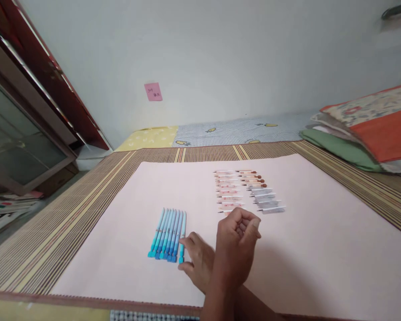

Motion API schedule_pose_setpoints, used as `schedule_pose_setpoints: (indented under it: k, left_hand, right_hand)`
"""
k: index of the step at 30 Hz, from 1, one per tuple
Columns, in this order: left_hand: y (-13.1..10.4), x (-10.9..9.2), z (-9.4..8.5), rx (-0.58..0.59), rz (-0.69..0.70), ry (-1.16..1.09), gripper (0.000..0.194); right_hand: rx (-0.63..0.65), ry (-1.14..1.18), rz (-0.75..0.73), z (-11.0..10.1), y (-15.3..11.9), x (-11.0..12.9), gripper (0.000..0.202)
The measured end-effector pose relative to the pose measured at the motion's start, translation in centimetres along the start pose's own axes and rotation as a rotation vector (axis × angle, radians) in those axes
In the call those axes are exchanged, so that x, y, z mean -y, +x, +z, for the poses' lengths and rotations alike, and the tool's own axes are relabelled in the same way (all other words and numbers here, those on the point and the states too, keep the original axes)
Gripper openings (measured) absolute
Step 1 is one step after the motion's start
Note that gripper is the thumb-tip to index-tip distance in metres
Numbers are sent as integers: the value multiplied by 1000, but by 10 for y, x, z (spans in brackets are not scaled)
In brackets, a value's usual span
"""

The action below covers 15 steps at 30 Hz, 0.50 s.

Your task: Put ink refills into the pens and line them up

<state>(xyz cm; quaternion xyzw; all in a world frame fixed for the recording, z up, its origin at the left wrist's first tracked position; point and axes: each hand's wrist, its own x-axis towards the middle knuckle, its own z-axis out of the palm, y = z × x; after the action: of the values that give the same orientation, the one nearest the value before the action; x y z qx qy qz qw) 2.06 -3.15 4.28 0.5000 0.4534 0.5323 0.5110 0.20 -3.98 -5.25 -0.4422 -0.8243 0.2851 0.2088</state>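
My forearms cross, the left over the right. My right hand point(198, 258) reaches to the left, its thumb and fingertips apart beside the rightmost blue pen point(183, 232). That pen lies flat on the pale pink sheet point(120, 232), its lower end between the thumb and fingers. Left of it, several light and dark blue pens point(167, 234) lie side by side in a row. My left hand point(238, 236) is above the sheet, its fingers curled in, and nothing sticks out of it. Beyond it lie pink-patterned pens point(229, 191), brown-ended pens point(252, 178) and grey pens point(267, 200).
The sheet lies on a striped mat point(87, 209). Folded bedding point(370, 129) is stacked at the right. A pink note point(153, 92) sticks to the white wall point(220, 58). At the left stand a glass-panelled cabinet point(20, 133) and piled books or papers point(10, 209).
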Motion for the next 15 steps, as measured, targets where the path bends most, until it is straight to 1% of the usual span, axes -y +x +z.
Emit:
schedule_pose_setpoints:
  k: [3,8,15]
  left_hand:
    - [1,3,1,7,0,-10,11]
    - [2,5,3,15,7,-8,11]
    - [2,6,2,17,3,-16,12]
  right_hand:
    - [27,-20,10,-4,0,1,47]
    - [21,-41,-46,-7,2,7,43]
    - [-27,-229,-95,-3,0,17,34]
